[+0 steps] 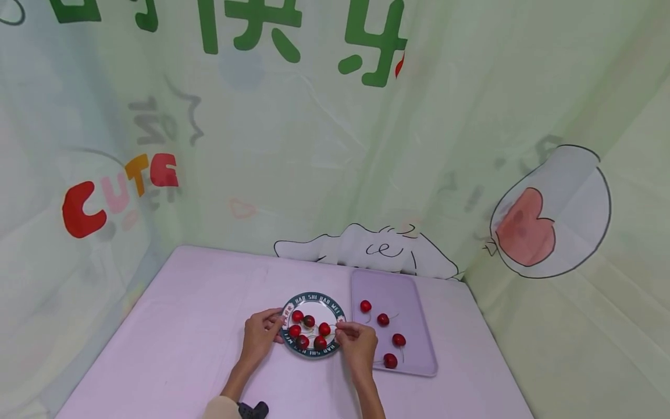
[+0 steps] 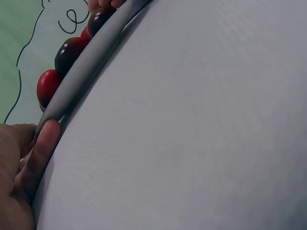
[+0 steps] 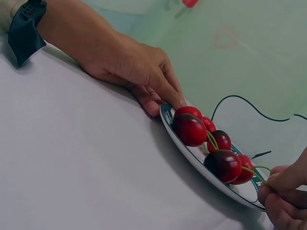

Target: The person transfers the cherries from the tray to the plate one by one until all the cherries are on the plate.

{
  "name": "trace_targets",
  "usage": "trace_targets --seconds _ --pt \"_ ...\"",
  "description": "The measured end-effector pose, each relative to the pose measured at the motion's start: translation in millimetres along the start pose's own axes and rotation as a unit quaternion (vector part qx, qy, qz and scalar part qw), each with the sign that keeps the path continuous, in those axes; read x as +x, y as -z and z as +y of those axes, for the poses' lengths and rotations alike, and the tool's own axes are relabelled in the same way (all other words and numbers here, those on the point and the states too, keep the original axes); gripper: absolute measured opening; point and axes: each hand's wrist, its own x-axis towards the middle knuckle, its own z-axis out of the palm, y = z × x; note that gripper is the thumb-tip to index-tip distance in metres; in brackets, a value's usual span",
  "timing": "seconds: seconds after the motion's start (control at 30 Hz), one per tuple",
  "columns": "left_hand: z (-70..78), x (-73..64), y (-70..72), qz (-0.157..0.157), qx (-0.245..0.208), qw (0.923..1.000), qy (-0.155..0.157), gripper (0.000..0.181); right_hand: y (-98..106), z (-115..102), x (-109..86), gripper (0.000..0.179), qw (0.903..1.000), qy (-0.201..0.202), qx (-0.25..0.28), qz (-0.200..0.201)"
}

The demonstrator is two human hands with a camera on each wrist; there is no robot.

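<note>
A round plate (image 1: 312, 298) with a dark teal, lettered rim carries several red cherries (image 1: 295, 330), some of them dark, with green stems. My left hand (image 1: 259, 334) grips the plate's left edge; in the left wrist view a fingertip (image 2: 48, 134) lies against the underside of its rim. At the right edge, my right hand (image 1: 358, 346) pinches the rim between thumb and fingers. Cherry stems (image 3: 254, 173) reach to those fingertips in the right wrist view; whether they are pinched too, I cannot tell.
Right of the plate lies a lilac tray (image 1: 410, 297) with several stemmed cherries (image 1: 399, 339) spread over it. A pale cloth covers the table (image 1: 209, 302). Printed curtains (image 1: 293, 145) hang behind and at both sides. A black strap device (image 1: 253, 410) sits at the left wrist.
</note>
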Motion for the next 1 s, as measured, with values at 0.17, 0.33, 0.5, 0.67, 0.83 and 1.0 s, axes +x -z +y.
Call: trace_targets --seconds 0.17,0.33,0.5,0.67,0.83,1.0 --pt "0.9 -0.1 -0.4 -0.002 0.002 1.0 0.002 0.033 -3 3 0.7 0.015 0.9984 0.025 -0.046 0.021" --pt "1.5 -0.9 -0.8 -0.005 -0.005 1.0 0.004 0.033 -6 4 0.0 0.014 0.9956 0.036 -0.079 0.035" --pt "-1.6 0.4 -1.3 -0.005 0.006 1.0 0.001 0.034 -10 8 3.2 0.013 0.9926 0.044 -0.109 0.03" --pt "-3.1 3.9 -1.3 -0.003 0.015 0.9999 -0.008 0.035 -11 5 5.4 0.013 0.9894 0.067 -0.129 0.01" --pt "-0.6 4.3 0.0 -0.005 0.015 0.9998 -0.007 0.034 -9 -3 3.5 0.014 0.988 0.075 -0.135 -0.009" --pt "-0.9 3.2 1.0 -0.004 0.012 0.9999 -0.003 0.034 -6 -12 -1.2 0.018 0.9888 0.067 -0.133 -0.011"
